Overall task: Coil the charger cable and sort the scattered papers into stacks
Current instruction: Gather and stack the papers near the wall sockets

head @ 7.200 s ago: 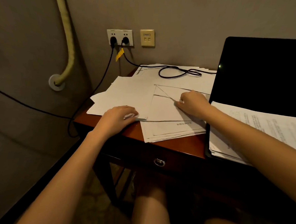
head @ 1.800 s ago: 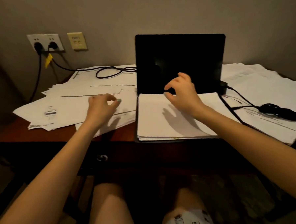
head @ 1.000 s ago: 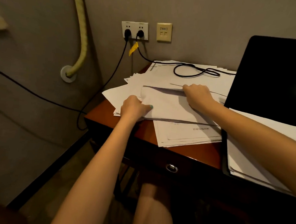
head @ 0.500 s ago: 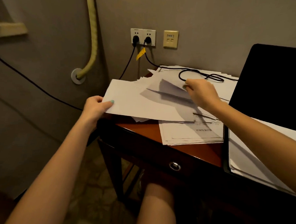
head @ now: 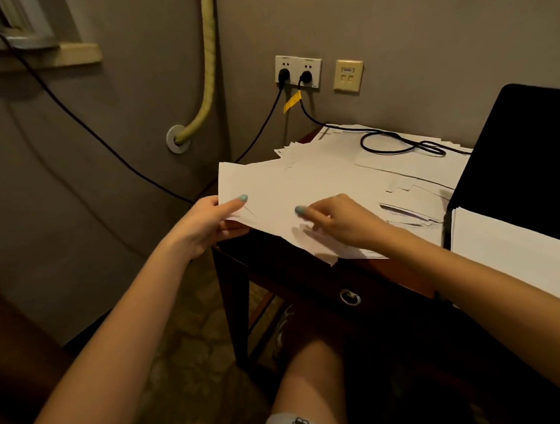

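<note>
White papers (head: 309, 187) lie scattered over the left end of the wooden desk (head: 395, 273), some overhanging its left edge. My left hand (head: 206, 222) pinches the near left corner of the top sheets, thumb on top. My right hand (head: 340, 220) rests on the same sheets a little to the right, one finger stretched toward the left hand. A black charger cable (head: 389, 144) runs from the wall socket (head: 297, 70) and loops across the papers at the back. A neater paper stack (head: 510, 250) lies on the laptop at the right.
An open black laptop (head: 528, 153) stands at the right. A second black cord (head: 91, 134) crosses the left wall, and a yellow hose (head: 207, 62) enters that wall. The desk has a drawer pull (head: 349, 296) in front. My knees are under the desk.
My right hand has come down from the back of the pile toward the near left corner. The lifted sheets have dropped lower, and my left hand still holds their corner.
</note>
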{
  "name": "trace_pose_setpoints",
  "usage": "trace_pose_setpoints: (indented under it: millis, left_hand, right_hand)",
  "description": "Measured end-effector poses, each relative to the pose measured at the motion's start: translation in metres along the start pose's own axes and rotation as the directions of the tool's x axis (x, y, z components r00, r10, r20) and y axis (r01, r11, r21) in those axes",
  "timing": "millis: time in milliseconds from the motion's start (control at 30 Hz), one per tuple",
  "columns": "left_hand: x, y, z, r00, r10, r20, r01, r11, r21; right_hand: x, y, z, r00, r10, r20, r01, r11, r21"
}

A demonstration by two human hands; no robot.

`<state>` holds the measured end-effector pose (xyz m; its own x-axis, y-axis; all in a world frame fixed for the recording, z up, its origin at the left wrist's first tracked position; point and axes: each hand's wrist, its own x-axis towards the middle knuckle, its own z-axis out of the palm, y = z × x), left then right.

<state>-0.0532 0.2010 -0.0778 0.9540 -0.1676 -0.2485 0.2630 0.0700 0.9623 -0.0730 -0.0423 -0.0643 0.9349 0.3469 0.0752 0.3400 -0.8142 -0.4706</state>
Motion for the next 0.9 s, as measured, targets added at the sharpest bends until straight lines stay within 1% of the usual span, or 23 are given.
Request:
trace_pose_setpoints:
  millis: [33, 67, 100, 133, 167, 233, 267, 300, 400, 467, 533, 600, 667, 700, 767, 800, 867, 900]
  left_hand:
    - [0.001, -0.001, 0.001, 1.0, -0.004, 0.0, 0.004, 1.0, 0.017]
    - [0.003, -0.001, 0.002, 1.0, -0.006, -0.001, 0.006, 0.999, 0.044]
    - [0.005, 0.0, 0.002, 1.0, -0.002, -0.001, 0.002, 0.997, 0.079]
    - [0.007, 0.001, 0.002, 1.0, 0.009, 0.001, -0.009, 0.994, 0.113]
    - [0.009, 0.002, 0.001, 1.0, 0.023, -0.001, -0.023, 0.991, 0.134]
    - [0.012, 0.005, -0.002, 1.0, 0.028, -0.009, -0.026, 0.989, 0.142]
    - [0.013, 0.006, -0.003, 1.0, 0.015, -0.005, -0.014, 0.99, 0.14]
    - [0.014, 0.007, -0.005, 1.0, -0.001, 0.004, 0.001, 0.99, 0.142]
    - [0.016, 0.005, -0.008, 0.999, -0.011, 0.038, 0.006, 0.989, 0.149]
    - [0.018, 0.002, -0.008, 0.999, 0.014, 0.044, -0.021, 0.989, 0.147]
    - [0.021, -0.001, -0.006, 0.998, 0.066, 0.011, -0.067, 0.974, 0.218]
    - [0.021, -0.002, -0.005, 0.988, 0.147, -0.036, -0.133, 0.955, 0.264]
    - [0.017, 0.002, -0.006, 0.966, 0.253, -0.05, -0.233, 0.939, 0.254]
    - [0.013, 0.006, -0.006, 0.95, 0.31, -0.048, -0.289, 0.925, 0.245]
    - [0.004, 0.016, -0.011, 0.906, 0.422, -0.046, -0.403, 0.888, 0.22]
    - [-0.001, 0.021, -0.014, 0.882, 0.469, -0.044, -0.451, 0.867, 0.211]
    - [-0.009, 0.032, -0.021, 0.836, 0.547, -0.039, -0.529, 0.823, 0.206]
    - [-0.013, 0.037, -0.025, 0.815, 0.577, -0.044, -0.558, 0.804, 0.207]
  right_hand:
    - [0.007, 0.005, -0.005, 0.999, 0.01, -0.045, -0.011, 1.0, -0.02]
    - [0.016, 0.014, -0.011, 0.996, 0.023, -0.085, -0.033, 0.994, -0.108]
    - [0.026, 0.027, -0.018, 0.995, 0.047, -0.093, -0.067, 0.972, -0.226]
    - [0.033, 0.041, -0.025, 0.992, 0.106, -0.067, -0.122, 0.937, -0.328]
    - [0.04, 0.055, -0.029, 0.982, 0.188, -0.029, -0.184, 0.901, -0.393]
    - [0.048, 0.076, -0.028, 0.944, 0.327, 0.054, -0.274, 0.863, -0.425]
    - [0.047, 0.08, -0.024, 0.934, 0.352, 0.069, -0.291, 0.857, -0.425]
    - [0.046, 0.081, -0.019, 0.931, 0.362, 0.054, -0.304, 0.847, -0.437]
    - [0.035, 0.064, -0.004, 0.92, 0.389, -0.052, -0.361, 0.786, -0.502]
    - [0.028, 0.048, 0.003, 0.916, 0.391, -0.095, -0.379, 0.757, -0.532]
    - [0.025, 0.04, 0.005, 0.917, 0.378, -0.124, -0.386, 0.768, -0.511]
    - [0.025, 0.039, -0.001, 0.918, 0.34, -0.202, -0.395, 0.809, -0.435]
    - [0.027, 0.046, -0.014, 0.892, 0.366, -0.266, -0.437, 0.851, -0.293]
    - [0.029, 0.053, -0.02, 0.874, 0.402, -0.273, -0.459, 0.867, -0.195]
    - [0.03, 0.064, -0.033, 0.847, 0.474, -0.24, -0.467, 0.88, 0.089]
    - [0.03, 0.067, -0.037, 0.836, 0.506, -0.214, -0.451, 0.854, 0.259]
    - [0.034, 0.07, -0.041, 0.817, 0.555, -0.157, -0.384, 0.727, 0.569]
    - [0.036, 0.07, -0.042, 0.825, 0.552, -0.119, -0.339, 0.654, 0.676]
